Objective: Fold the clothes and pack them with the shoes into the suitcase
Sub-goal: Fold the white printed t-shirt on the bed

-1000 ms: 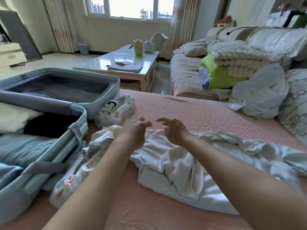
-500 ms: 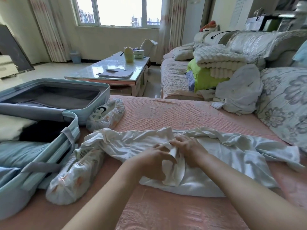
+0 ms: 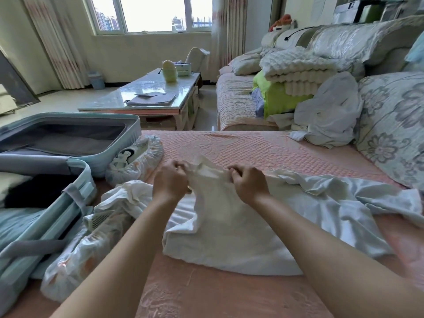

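A moment ago both hands were low and close together on the crumpled middle of the white garment. Now they are raised a little and apart. The left hand pinches one part of the upper edge with curled fingers, and the right hand pinches the same edge further along, so a short strip of cloth is stretched between them. The rest of the garment lies on the bed, below and on both sides of the hands, with many wrinkles. I judge that the person is opening the edge to lay the cloth flat, so the real folding has not begun.

Far to the left of the left hand stands the open suitcase. Its near half already holds folded clothes under a strap, and its far half shows grey lining. Just left of the left hand and a little beyond it lies one covered shoe, close to the suitcase wall. The second covered shoe lies below the left hand, against the suitcase, and the left end of the garment seems to rest partly on it. This may hinder spreading on that side.

To the right of the right hand the garment runs on in loose folds. Further right and beyond, a pile of white clothes waits beside a flowered pillow.
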Available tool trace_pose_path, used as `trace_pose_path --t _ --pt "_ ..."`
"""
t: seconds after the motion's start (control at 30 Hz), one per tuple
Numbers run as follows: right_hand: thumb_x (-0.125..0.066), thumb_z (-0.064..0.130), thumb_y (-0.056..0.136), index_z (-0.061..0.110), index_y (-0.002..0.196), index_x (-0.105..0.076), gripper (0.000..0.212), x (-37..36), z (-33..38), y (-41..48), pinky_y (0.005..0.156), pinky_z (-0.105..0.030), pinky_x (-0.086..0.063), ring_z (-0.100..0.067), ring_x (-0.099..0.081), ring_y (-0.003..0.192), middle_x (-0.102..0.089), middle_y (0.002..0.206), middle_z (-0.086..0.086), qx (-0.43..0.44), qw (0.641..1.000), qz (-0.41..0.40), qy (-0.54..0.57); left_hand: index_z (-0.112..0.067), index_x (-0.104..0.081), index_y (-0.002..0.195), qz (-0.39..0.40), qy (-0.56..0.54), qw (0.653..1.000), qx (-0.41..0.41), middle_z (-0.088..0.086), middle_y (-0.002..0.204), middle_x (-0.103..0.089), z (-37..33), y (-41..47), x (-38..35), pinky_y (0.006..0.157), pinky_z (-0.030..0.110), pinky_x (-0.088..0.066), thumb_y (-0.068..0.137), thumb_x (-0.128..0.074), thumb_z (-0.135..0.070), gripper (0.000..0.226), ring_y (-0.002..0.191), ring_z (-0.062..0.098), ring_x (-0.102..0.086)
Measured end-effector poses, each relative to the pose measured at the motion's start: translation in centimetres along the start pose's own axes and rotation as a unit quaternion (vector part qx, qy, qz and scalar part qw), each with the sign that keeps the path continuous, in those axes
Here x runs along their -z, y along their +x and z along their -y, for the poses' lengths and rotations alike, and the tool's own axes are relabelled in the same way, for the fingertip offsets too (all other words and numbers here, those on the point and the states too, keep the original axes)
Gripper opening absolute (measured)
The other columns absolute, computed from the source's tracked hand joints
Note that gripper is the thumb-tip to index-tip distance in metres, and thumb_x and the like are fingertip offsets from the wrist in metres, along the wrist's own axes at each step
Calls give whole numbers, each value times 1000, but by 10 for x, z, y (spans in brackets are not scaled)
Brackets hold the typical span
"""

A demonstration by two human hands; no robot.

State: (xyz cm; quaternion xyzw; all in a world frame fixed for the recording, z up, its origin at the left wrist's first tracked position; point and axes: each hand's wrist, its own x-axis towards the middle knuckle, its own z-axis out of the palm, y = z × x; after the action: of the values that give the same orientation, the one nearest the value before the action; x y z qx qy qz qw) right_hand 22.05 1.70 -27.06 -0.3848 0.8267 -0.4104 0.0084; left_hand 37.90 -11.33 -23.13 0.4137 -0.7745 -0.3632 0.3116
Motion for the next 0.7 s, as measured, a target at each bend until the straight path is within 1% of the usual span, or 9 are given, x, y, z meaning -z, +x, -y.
trace_pose_path --t 0.07,0.13,0.23,0.3,0.4,0.5,0.57,0.63,0.7 --pt "-52 17 98 25 144 -52 47 -8 5 -2 99 -24 -45 -18 -61 121 -66 132 2 -15 996 77 53 -14 -52 129 -4 19 999 43 15 124 -64 10 10 2 93 36 -48 96 -45 -15 34 107 31 -64" --pt "-48 11 95 22 152 -40 59 -15 1 -7 110 -28 -39 -21 -53 132 -57 145 -2 24 991 131 -18 -15 -37 146 -19 47 999 19 14 133 -57 20 10 3 91 33 -40 96 -41 -2 51 114 26 -55" --pt "-49 16 96 28 152 -40 58 -26 -8 -17 117 -38 -30 -24 -45 139 -48 152 -2 115 968 160 -155 -32 -51 137 54 98 988 -110 2 133 -58 31 -1 -1 95 30 -42 100 -50 -24 38 114 20 -57" --pt "-45 30 101 32 153 -38 52 -34 -11 -18 121 -37 -22 -21 -33 147 -37 160 0 123 951 209 -192 -41 -57 132 171 300 928 -143 -5 145 -49 38 -10 -5 108 37 -35 99 -47 -48 36 132 21 -45" --pt "-33 44 105 33 158 -26 54 -43 -11 -20 125 -40 -6 -17 -10 154 -13 168 1 94 921 275 -258 -42 -40 145 234 486 836 -101 -3 160 -28 52 -16 2 118 51 -16 100 -36 -47 45 147 26 -22" --pt "-30 44 106 30 160 -18 57 -37 -1 -29 125 -43 -3 -20 -3 155 -5 169 -3 82 912 288 -281 -36 -33 149 191 473 853 -111 1 157 -30 60 -26 13 115 50 -23 100 -40 -36 50 143 28 -25" --pt "-33 42 105 30 160 -18 58 -30 8 -39 125 -44 -4 -21 -3 155 -5 169 -3 88 912 283 -284 -31 -33 148 150 401 898 -104 2 152 -36 57 -39 21 111 46 -30 99 -44 -32 50 138 28 -33" --pt "-37 41 104 30 158 -24 57 -24 16 -53 125 -43 -6 -21 -8 155 -10 168 -2 105 913 276 -284 -21 -43 138 108 318 940 -63 7 139 -50 52 -53 31 101 42 -40 100 -45 -34 40 126 30 -48" --pt "-41 41 104 32 155 -32 53 -15 24 -68 123 -42 -10 -22 -16 152 -18 166 -1 118 915 272 -273 -14 -54 121 112 309 944 -10 9 121 -63 49 -67 39 83 36 -44 97 -48 -41 37 109 29 -59"
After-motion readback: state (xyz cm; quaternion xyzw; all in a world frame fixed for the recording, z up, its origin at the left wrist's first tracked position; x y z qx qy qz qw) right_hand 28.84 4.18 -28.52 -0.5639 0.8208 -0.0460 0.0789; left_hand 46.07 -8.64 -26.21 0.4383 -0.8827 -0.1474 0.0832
